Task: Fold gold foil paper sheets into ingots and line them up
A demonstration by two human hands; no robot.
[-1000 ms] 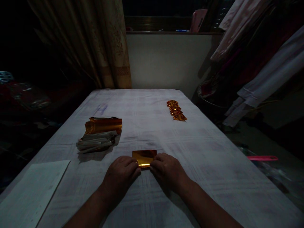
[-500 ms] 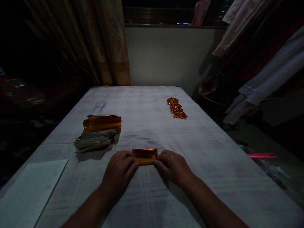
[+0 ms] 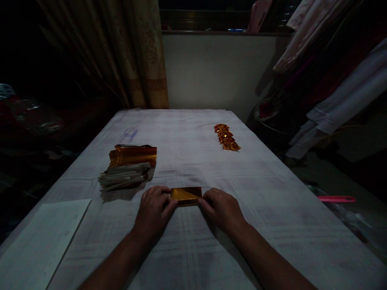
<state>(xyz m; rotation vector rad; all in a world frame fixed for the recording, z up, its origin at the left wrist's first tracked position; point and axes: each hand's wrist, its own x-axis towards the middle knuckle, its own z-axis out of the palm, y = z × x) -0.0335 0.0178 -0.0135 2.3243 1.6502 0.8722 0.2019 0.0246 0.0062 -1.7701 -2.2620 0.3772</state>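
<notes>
I pinched the ends of a gold foil piece (image 3: 186, 195) between my left hand (image 3: 154, 205) and right hand (image 3: 224, 208), on a checked cloth (image 3: 256, 189). Beyond my left lay stacked foil sheets (image 3: 133, 156); far right, folded gold pieces (image 3: 226, 137) overlapped in a row. A white sheet (image 3: 45, 237) lay near left.

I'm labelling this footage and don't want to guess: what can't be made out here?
All in the head view:
Gold foil sheet: side edges partly hidden by left hand and right hand.
White paper: cut off by the picture's edge; marks too small to read.
Folded foil pieces: count unclear, as they overlap.
Pink jug: top cut off by the upper edge.
</notes>
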